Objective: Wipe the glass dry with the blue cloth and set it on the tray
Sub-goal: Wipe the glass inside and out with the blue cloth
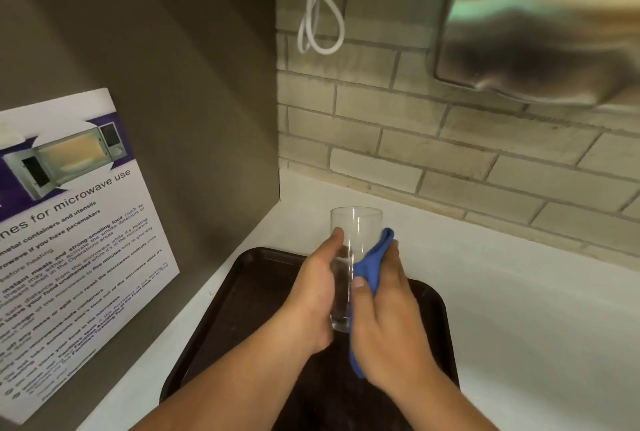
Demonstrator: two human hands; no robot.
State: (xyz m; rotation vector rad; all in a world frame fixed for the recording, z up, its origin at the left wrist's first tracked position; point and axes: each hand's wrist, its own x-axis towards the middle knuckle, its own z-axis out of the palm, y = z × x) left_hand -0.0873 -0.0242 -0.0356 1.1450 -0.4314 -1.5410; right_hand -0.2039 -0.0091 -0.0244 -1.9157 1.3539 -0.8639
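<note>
A tray (221, 319) lies on the table (519, 309), near the corner where a side panel (156, 49) on the left meets the tiled wall (415, 139) behind. Above the tray, the left hand (311, 295) grips the glass (349, 250) from the left, and the right hand (388, 323) presses the cloth (372, 257) against its right side. A notice (69, 240) hangs on the side panel. A cable (320, 15) loops on the wall behind, and a dryer (536, 32) is mounted to its right.
</note>
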